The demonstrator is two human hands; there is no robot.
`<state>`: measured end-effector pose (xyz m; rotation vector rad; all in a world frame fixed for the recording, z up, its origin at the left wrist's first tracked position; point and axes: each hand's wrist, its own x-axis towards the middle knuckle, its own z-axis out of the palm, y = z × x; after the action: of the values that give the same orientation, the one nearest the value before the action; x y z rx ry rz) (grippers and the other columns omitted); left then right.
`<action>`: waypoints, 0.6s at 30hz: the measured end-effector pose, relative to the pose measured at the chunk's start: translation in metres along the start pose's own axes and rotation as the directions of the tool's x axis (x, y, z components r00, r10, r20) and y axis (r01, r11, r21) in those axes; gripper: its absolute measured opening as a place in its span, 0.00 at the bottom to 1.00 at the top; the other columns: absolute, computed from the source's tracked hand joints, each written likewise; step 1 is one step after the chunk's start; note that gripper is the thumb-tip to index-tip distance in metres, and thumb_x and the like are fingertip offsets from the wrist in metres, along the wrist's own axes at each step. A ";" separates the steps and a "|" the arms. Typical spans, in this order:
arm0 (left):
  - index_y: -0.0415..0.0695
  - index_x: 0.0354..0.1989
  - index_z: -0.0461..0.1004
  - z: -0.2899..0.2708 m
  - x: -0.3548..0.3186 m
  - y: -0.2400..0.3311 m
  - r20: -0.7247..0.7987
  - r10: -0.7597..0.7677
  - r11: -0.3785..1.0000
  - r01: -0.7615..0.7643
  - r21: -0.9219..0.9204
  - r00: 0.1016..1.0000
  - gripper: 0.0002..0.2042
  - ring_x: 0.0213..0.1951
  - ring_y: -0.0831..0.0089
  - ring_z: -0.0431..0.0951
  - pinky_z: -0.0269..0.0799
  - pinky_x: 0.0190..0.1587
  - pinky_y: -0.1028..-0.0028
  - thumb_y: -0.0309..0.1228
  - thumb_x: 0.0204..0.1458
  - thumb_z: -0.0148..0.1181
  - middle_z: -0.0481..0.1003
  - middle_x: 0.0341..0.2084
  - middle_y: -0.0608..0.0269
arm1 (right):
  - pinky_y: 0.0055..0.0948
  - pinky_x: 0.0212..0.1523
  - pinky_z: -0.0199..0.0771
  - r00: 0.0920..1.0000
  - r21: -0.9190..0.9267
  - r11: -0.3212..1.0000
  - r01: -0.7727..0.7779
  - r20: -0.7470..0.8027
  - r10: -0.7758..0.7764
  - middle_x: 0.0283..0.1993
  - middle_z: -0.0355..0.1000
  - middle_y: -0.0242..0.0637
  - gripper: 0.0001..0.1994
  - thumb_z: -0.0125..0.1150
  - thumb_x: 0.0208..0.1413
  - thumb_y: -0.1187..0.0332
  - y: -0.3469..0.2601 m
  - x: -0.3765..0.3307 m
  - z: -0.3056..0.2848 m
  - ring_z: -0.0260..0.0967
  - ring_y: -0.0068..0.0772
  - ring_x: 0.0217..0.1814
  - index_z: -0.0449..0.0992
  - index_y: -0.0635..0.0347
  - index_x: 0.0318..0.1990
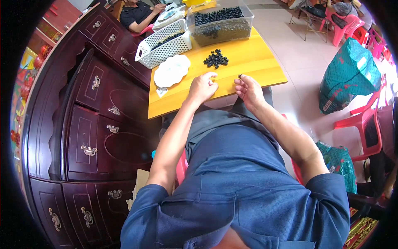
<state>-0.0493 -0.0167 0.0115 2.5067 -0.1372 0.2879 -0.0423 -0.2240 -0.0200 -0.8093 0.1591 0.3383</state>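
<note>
Small black piece (pixel 240 76) sits at the fingertips of the right hand (pixel 250 91), just above the near edge of the table. Nearest the camera: person's own dark blue shirt (pixel 253 166), both forearms reaching forward past it.

Right hand: thumb and forefinger closed up on that one piece, other fingers curled. Left hand (pixel 202 88): level with the right, well apart from it, fingers bent in, narrow gap between thumb and forefinger. Can't tell if anything's in it.

Yellow wood-grain table (pixel 259 62) under and ahead of the hands. Small white paper tag (pixel 161 92) near its left edge, touching or just beside a white scalloped plate (pixel 172 71). Loose pile of black pieces (pixel 216 59) ahead of the hands, right of the plate. Beyond: white perforated basket (pixel 166 50) with black pieces inside, then clear plastic bin (pixel 226 36) heaped with more, right of the basket.

Left flank: dark red-brown wooden cabinet (pixel 105 103), ornate metal pulls. Right, on the floor: teal bag (pixel 348 79), red plastic chair (pixel 371 128) near it.

Far end, left: co-worker (pixel 141 16) in dark short sleeves, seated at the table.
</note>
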 end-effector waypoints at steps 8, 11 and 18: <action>0.48 0.35 0.82 -0.015 -0.001 -0.011 -0.067 -0.004 0.945 0.025 0.326 0.998 0.10 0.31 0.56 0.82 0.77 0.37 0.61 0.33 0.45 0.59 0.81 0.25 0.54 | 0.21 0.31 0.74 0.999 -0.002 1.000 -0.021 0.031 0.022 0.35 0.76 0.31 0.07 0.57 0.63 0.64 -0.001 -0.004 0.002 0.72 0.21 0.30 0.72 0.54 0.44; 0.50 0.31 0.82 -0.018 0.007 -0.012 -0.096 0.017 0.917 0.023 0.399 0.995 0.07 0.30 0.57 0.82 0.77 0.36 0.61 0.33 0.45 0.59 0.81 0.24 0.55 | 0.21 0.32 0.74 0.999 -0.012 1.000 -0.029 0.023 0.029 0.35 0.76 0.30 0.07 0.57 0.63 0.64 -0.002 -0.004 0.002 0.72 0.20 0.30 0.71 0.54 0.44; 0.48 0.31 0.81 -0.042 0.007 -0.037 -0.098 -0.068 0.955 0.093 0.283 0.993 0.07 0.30 0.59 0.82 0.77 0.37 0.64 0.32 0.45 0.60 0.80 0.24 0.56 | 0.21 0.31 0.74 0.998 -0.021 0.999 -0.036 0.044 0.037 0.36 0.75 0.31 0.07 0.58 0.62 0.64 -0.002 -0.003 0.003 0.72 0.20 0.30 0.71 0.54 0.43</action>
<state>-0.0438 0.0379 0.0256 2.7727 0.0465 0.4079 -0.0442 -0.2235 -0.0158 -0.8186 0.1296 0.3928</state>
